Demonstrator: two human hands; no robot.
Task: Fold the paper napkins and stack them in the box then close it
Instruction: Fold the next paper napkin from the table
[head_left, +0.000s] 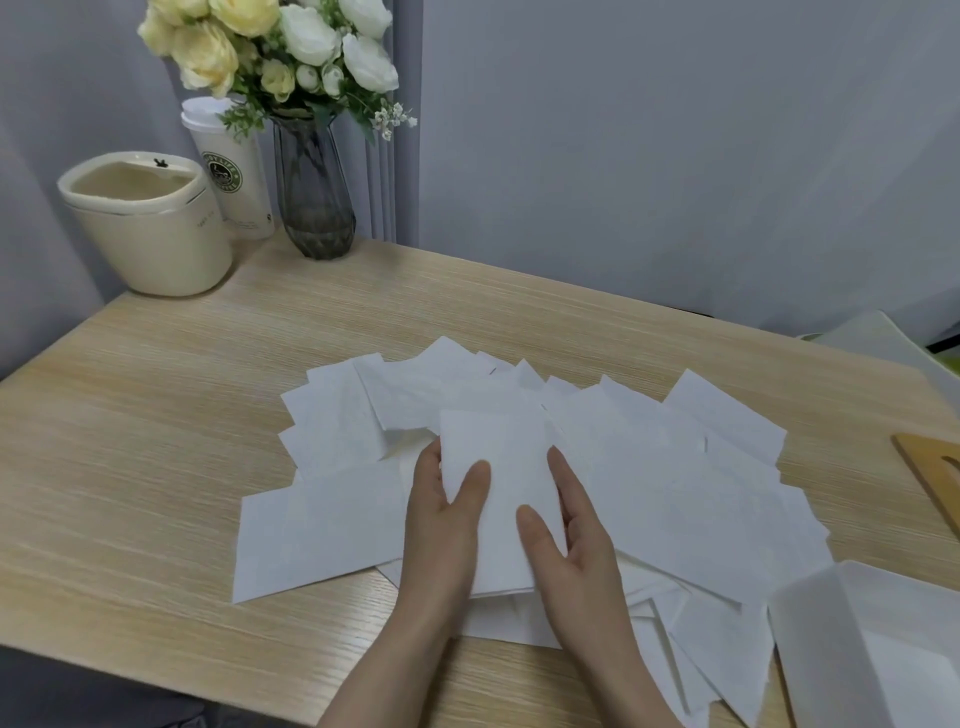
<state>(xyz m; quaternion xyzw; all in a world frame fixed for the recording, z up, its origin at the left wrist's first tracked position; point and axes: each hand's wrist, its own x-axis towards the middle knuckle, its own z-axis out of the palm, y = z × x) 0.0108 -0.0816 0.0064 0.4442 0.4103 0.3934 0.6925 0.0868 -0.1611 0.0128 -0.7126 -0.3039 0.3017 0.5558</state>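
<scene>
Several white paper napkins (675, 467) lie fanned out across the middle of the wooden table (156, 415). Above them I hold one folded napkin (498, 467) between both hands. My left hand (447, 525) grips its left edge, thumb on top. My right hand (571, 535) grips its right edge, thumb on top as well. The white box (831, 639) stands open at the lower right corner, with something white inside. A wooden lid (935, 478) lies at the right edge.
At the back left stand a cream-coloured bin (150, 228), a paper cup (234, 171) and a glass vase with flowers (311, 192). A grey wall rises behind the table. A pale object (883, 343) sits at the far right.
</scene>
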